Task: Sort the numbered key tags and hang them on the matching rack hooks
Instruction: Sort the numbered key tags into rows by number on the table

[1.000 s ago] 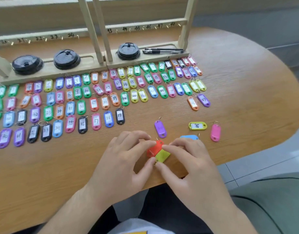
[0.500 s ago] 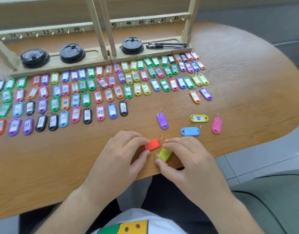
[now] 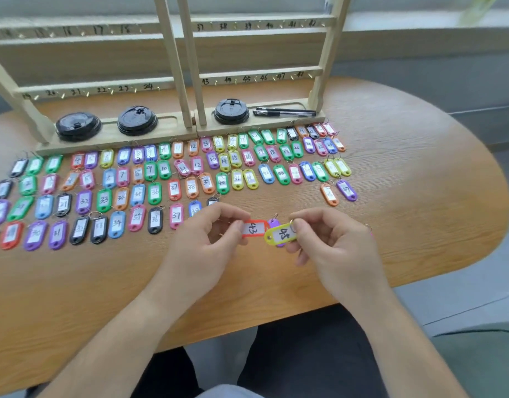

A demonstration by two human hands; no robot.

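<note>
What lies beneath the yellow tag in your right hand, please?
A purple tag lies on the table beneath the yellow tag; only its ringed top and bottom tip show. Its middle is covered.

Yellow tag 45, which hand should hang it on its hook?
Right. The right hand pinches the yellow tag, and the hook marked 45 sits on the right-hand rack section. The left hand is holding the red tag.

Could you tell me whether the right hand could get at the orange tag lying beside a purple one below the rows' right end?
Probably yes: only bare table lies between the right hand and the orange tag. However, it is pinching the yellow tag, so it would need to put that down first.
</note>
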